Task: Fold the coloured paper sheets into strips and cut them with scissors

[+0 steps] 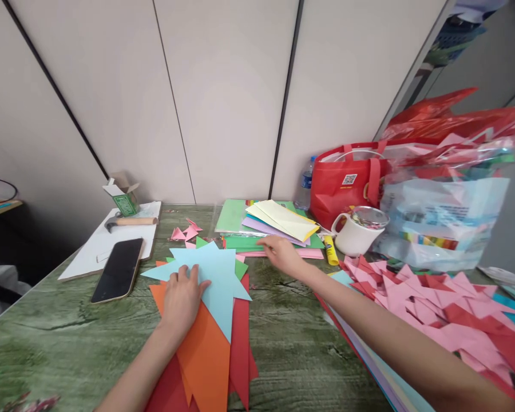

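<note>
My left hand (181, 297) lies flat with fingers apart on a fan of paper triangles (217, 320): light blue on top, orange and red beneath, green tips behind. My right hand (283, 254) reaches forward to the near edge of a stack of coloured paper sheets (274, 226), its fingers bent down onto a pink strip (311, 253) at the stack's front. Whether it grips a sheet is hidden. The stack has yellow, purple and green sheets.
A phone (119, 269) and a hammer (129, 221) lie on a white board (90, 254) at left, by a small green box (124, 197). A glue stick (330, 250), white mug (356, 232), water bottle (305, 183), red bag (347, 177) and plastic bags stand right. Folded pink and red pieces (433, 303) pile at right.
</note>
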`<act>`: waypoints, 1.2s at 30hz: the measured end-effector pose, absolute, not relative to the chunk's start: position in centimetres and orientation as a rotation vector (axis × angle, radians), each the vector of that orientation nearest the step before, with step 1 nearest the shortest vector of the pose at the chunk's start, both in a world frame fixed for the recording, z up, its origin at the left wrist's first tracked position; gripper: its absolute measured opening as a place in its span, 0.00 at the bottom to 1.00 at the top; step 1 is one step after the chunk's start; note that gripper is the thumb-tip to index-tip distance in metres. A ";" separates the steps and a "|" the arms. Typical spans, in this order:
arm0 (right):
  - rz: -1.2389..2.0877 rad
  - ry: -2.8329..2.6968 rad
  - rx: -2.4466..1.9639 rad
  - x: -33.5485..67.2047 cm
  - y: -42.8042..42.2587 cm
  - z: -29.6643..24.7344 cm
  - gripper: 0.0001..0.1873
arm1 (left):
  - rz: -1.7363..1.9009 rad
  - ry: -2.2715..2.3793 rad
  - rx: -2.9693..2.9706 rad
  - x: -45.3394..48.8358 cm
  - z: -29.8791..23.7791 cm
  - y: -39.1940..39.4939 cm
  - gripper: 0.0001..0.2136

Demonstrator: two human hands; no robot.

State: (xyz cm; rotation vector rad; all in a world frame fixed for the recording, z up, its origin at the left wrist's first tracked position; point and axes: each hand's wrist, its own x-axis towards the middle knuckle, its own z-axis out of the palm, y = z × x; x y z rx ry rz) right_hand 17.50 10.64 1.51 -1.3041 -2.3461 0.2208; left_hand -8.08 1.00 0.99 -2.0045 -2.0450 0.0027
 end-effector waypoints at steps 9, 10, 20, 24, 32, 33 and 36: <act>0.667 -2.071 -1.413 9.7 10.2 -0.1 0.16 | 0.002 -2.030 -2.041 -7.6 0.9 0.8 0.20; 0.676 -2.037 -1.447 9.6 10.1 0.0 0.16 | 0.006 -2.030 -2.051 -7.5 0.9 0.8 0.20; 0.712 -1.804 -1.489 8.0 8.8 1.0 0.23 | -0.003 -1.984 -2.113 -7.5 1.0 0.7 0.18; 0.887 -1.708 -1.380 7.4 8.9 1.2 0.18 | -0.048 -1.967 -2.119 -7.6 0.9 0.6 0.19; 1.189 -1.393 -1.231 10.6 7.8 2.3 0.09 | -0.740 -1.878 -2.098 -8.4 0.3 1.4 0.20; 1.204 -1.356 -1.203 11.6 7.3 3.0 0.11 | -0.984 -1.856 -2.138 -8.3 0.4 1.4 0.21; 1.218 -1.293 -1.114 14.8 5.3 5.4 0.18 | -1.616 -2.030 -2.308 -7.1 1.0 1.1 0.26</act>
